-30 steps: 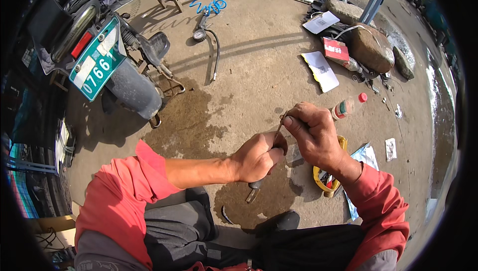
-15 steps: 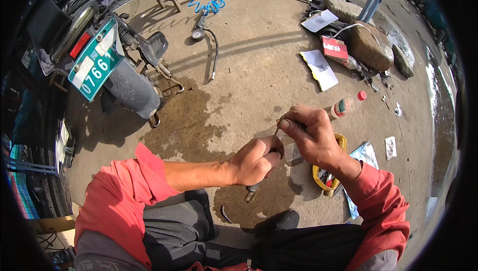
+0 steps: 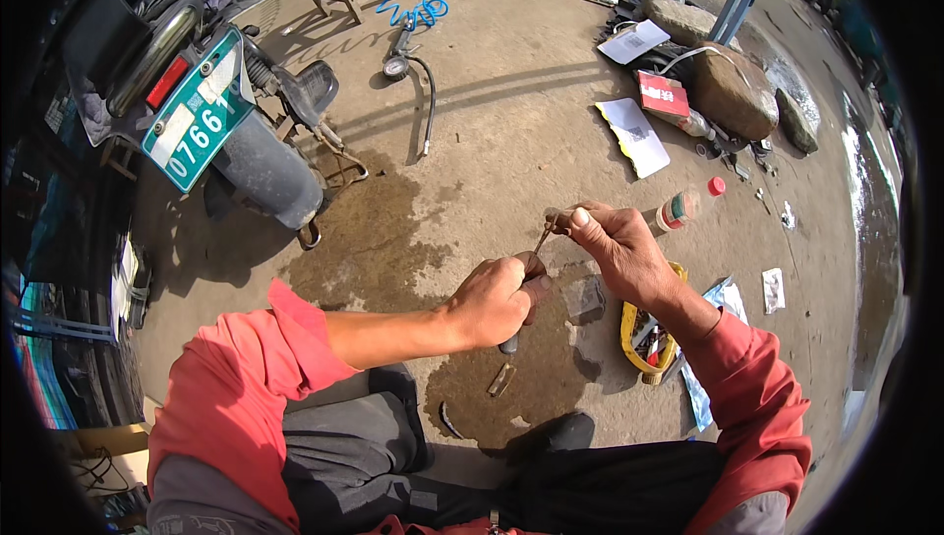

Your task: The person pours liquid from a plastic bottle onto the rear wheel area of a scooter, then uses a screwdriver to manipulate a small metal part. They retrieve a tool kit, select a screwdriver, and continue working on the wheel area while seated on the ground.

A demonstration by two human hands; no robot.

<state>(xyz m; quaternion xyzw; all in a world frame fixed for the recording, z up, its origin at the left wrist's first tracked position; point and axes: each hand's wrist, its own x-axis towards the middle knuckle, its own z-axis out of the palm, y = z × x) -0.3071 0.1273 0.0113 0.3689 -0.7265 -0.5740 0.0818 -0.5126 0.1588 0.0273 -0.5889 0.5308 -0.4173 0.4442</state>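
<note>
Over the wet patch, my left hand is closed round a dark-handled tool with a thin shaft; the handle's lower end shows below my fist. The shaft points up toward my right hand, whose thumb and fingers pinch at its tip. Whatever small piece lies in that pinch is too small to make out. On the wet concrete below lies a small flat metal-looking piece, with a dark curved strip to its left.
A yellow-rimmed container with tools stands by my right wrist. Beyond it lies a clear bottle with a red cap. A motorbike's rear end is at left, near an air hose gauge. Rocks and papers lie far right.
My left hand has risen slightly and turned with the tool. My right thumb has lifted and shifted at the shaft's tip. The view has moved a little.
</note>
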